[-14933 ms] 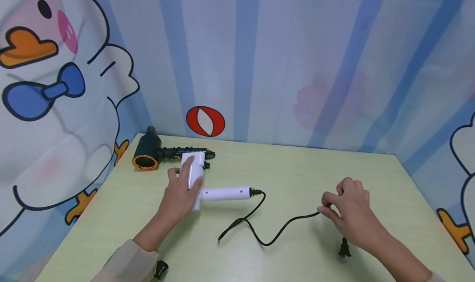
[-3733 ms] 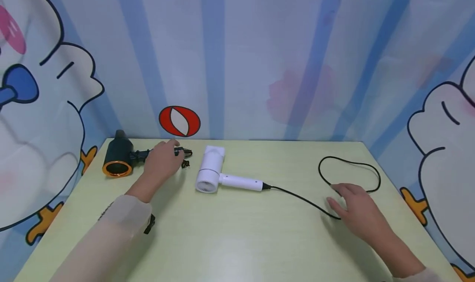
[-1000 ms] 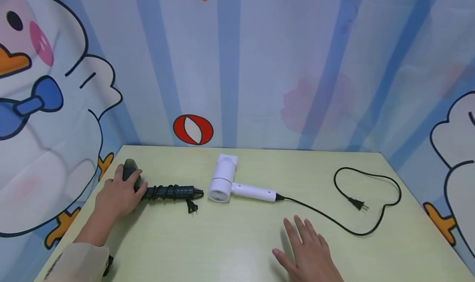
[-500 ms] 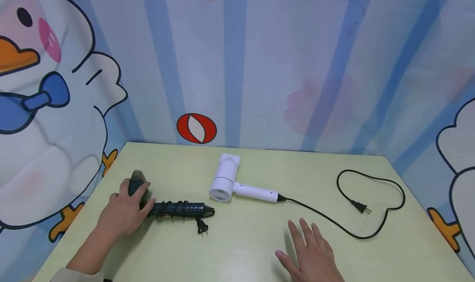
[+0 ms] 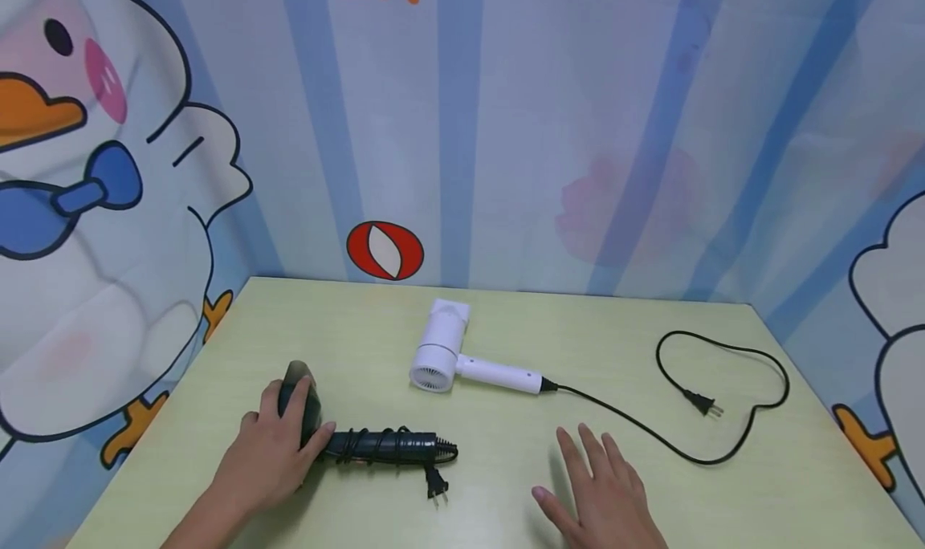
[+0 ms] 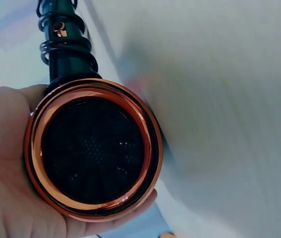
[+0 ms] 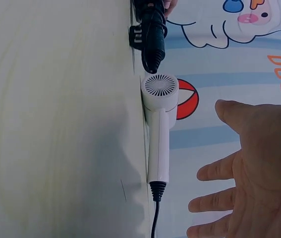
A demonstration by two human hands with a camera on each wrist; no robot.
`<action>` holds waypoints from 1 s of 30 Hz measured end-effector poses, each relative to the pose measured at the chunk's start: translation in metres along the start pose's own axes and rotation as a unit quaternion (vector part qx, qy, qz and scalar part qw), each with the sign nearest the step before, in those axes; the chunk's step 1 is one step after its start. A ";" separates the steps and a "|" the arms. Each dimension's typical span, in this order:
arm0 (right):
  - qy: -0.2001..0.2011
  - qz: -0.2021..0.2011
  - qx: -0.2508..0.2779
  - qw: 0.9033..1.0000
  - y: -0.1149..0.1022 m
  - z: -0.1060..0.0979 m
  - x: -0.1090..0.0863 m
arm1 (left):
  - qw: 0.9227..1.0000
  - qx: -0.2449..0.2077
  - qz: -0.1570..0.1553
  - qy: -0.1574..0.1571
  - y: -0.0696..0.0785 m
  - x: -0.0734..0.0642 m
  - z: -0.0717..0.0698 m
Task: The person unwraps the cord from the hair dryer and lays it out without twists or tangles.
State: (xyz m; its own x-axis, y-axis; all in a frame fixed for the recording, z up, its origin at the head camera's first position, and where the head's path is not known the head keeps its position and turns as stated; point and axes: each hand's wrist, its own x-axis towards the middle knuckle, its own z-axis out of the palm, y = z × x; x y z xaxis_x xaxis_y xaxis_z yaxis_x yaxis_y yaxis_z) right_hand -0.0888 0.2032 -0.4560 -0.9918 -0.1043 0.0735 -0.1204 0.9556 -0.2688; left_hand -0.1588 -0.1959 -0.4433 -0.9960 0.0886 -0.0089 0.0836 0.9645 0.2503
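Note:
My left hand [image 5: 263, 461] grips the head of a dark hair dryer [image 5: 386, 446] at the front left of the table. Its cord is wound round the handle, and a two-pin plug [image 5: 436, 482] hangs at the handle's end. In the left wrist view, the palm and fingers wrap the dryer's copper-coloured rim [image 6: 38, 153]. A white hair dryer [image 5: 442, 344] lies farther back, its handle pointing right. Near the front edge, my right hand [image 5: 607, 497] has its fingers spread and holds nothing; the right wrist view shows this hand [image 7: 264, 158] apart from the white dryer.
From the white dryer a black cord [image 5: 650, 433] loops across the right of the table [image 5: 578, 324], ending in a plug [image 5: 701, 403]. A patterned cloth backdrop [image 5: 506, 132] stands behind the table and along its sides.
The white dryer was released and its cord spread out to the right. My left hand has since brought the dark dryer from the back left toward the front and right. Lately the right hand barely moves.

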 end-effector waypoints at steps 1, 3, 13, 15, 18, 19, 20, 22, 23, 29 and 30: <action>-0.005 0.003 -0.001 1.000 0.000 0.000 0.000 | 1.000 -0.002 -0.002 -0.006 0.005 -0.002 0.001; -0.016 0.009 -0.002 1.000 -0.001 -0.001 0.001 | 1.000 -0.002 -0.008 -0.017 0.016 -0.006 0.003; -0.057 0.029 0.003 0.998 0.001 -0.006 0.003 | 0.998 0.005 -0.032 -0.061 0.074 -0.018 0.015; -0.062 0.029 0.005 0.998 0.002 -0.007 0.003 | 0.998 -0.004 -0.027 -0.062 0.083 -0.019 0.017; -0.067 0.032 0.012 0.997 0.004 -0.008 0.002 | 0.998 -0.020 -0.011 -0.060 0.096 -0.021 0.021; -0.070 0.034 0.015 0.997 0.005 -0.008 0.002 | 0.998 -0.025 -0.006 -0.061 0.100 -0.021 0.022; -0.072 0.035 0.017 0.997 0.006 -0.009 0.002 | 0.998 -0.031 -0.002 -0.063 0.104 -0.022 0.024; -0.077 0.039 0.022 0.996 0.006 -0.008 0.002 | 0.997 -0.041 0.004 -0.067 0.111 -0.023 0.026; -0.079 0.040 0.024 0.996 0.006 -0.008 0.003 | 0.997 -0.045 0.005 -0.069 0.114 -0.023 0.027; -0.088 0.038 0.014 0.995 0.005 -0.006 0.004 | 0.995 -0.058 -0.003 -0.079 0.121 -0.025 0.028; -0.091 0.039 0.013 0.995 0.006 -0.006 0.004 | 0.995 -0.061 -0.006 -0.083 0.121 -0.025 0.028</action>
State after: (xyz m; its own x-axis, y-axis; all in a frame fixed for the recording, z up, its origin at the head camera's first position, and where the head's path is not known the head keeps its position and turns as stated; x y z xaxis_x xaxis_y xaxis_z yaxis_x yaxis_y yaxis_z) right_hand -0.0931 0.2098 -0.4516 -0.9892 -0.0795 -0.1230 -0.0405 0.9556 -0.2920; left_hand -0.1230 -0.0750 -0.4396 -0.9774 0.1271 -0.1690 0.0579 0.9296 0.3641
